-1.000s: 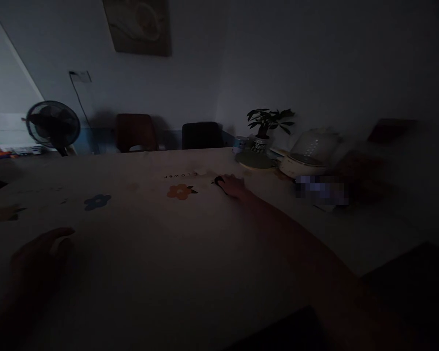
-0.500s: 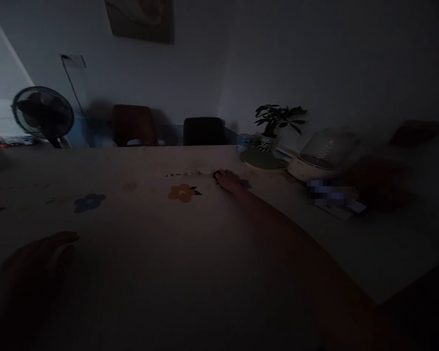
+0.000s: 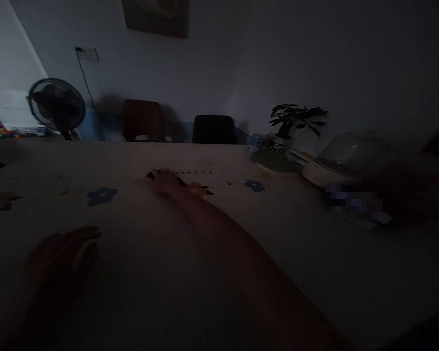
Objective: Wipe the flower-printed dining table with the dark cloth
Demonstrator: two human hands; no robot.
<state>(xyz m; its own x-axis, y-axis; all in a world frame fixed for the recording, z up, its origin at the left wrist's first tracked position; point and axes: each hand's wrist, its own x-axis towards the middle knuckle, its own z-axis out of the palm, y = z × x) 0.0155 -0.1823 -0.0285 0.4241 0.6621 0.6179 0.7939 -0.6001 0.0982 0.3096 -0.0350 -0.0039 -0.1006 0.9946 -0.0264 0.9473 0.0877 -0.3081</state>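
Note:
My right hand (image 3: 161, 181) reaches far out over the pale flowered tablecloth (image 3: 142, 234), fingers bent over a small dark cloth (image 3: 181, 182). Bits of it show on both sides of the hand; the rest is hidden under the palm, and the dim light blurs its exact kind. My left hand (image 3: 64, 251) is at the near left, low over the tablecloth, with thumb and fingers apart and nothing in it. Whether it touches the table I cannot tell. A blue printed flower (image 3: 101, 196) lies just beyond it.
At the right back a potted plant (image 3: 296, 119) stands by a green round mat (image 3: 273, 160) and a can (image 3: 256, 141). Nearer is an appliance with a clear lid (image 3: 346, 156). Two chairs (image 3: 142, 119) line the far edge; a fan (image 3: 56, 105) stands left.
My right hand has swept left across the tablecloth with the dark cloth, past the orange flower and the lettering. My left hand stays low at the left, open. The view has shifted slightly.

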